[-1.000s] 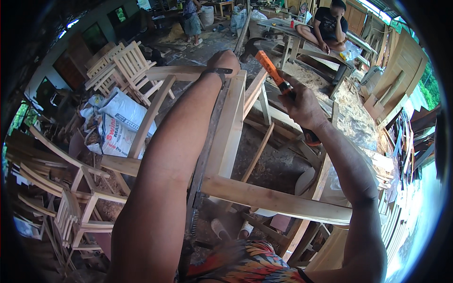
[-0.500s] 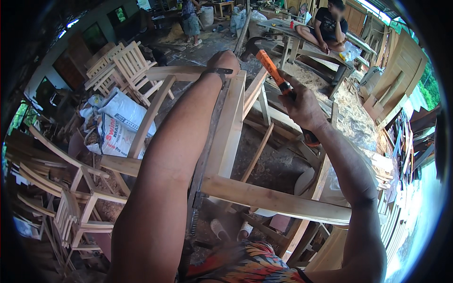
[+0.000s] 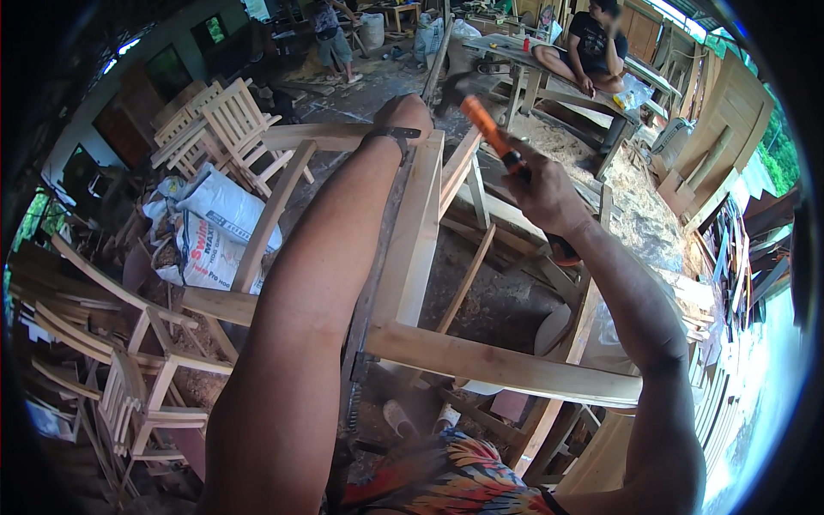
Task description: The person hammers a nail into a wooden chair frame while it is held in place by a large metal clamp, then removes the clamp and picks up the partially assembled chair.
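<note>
Right hand (image 3: 542,193) is closing fully around the orange handle of a hammer (image 3: 477,118), holding it raised just right of the wooden chair frame's (image 3: 412,257) top end. Left hand (image 3: 403,114) is curling over that top end, fingers hidden behind the rail, gripping the frame. White sacks (image 3: 210,232) are lying left of the frame; contents cannot be determined.

The chair frame (image 3: 421,249) was bare, pale wood — sawn smooth, matt, unvarnished. The hammer (image 3: 489,133) had a glossy orange plastic-looking handle with a dark head. The sacks (image 3: 215,232) looked woven plastic, white — the floor (image 3: 481,300) rough with sawdust.
</note>
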{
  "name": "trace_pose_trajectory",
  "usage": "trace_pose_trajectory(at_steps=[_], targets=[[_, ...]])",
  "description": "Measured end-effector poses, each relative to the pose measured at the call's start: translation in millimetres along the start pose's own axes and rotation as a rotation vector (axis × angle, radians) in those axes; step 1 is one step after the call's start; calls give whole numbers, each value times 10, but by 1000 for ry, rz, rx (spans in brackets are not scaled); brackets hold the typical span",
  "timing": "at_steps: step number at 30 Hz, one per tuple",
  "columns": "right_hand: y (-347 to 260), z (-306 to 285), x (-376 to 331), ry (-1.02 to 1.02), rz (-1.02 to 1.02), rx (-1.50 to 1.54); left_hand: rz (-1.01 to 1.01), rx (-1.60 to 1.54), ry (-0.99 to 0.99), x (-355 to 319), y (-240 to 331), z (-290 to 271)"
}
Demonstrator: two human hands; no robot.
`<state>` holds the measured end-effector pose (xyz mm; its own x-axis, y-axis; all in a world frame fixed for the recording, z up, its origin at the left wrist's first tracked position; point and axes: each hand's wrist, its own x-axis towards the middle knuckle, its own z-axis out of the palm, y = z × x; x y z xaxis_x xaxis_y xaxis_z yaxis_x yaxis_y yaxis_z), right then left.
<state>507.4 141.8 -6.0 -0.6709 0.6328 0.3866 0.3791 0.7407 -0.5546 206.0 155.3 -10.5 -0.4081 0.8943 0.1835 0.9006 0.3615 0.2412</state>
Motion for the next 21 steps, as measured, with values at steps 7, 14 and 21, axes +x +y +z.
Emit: trace_pose_trajectory(at_steps=[7, 14, 21], targets=[[-71, -46, -24, 44, 22, 22, -22, -16, 78, -25, 20, -10], [88, -113, -4, -34, -64, -48, -58, -48, 77, -119, 200, -72], [46, -145, 21, -66, -51, -61, 41, -84, 84, -6, -13, 86]])
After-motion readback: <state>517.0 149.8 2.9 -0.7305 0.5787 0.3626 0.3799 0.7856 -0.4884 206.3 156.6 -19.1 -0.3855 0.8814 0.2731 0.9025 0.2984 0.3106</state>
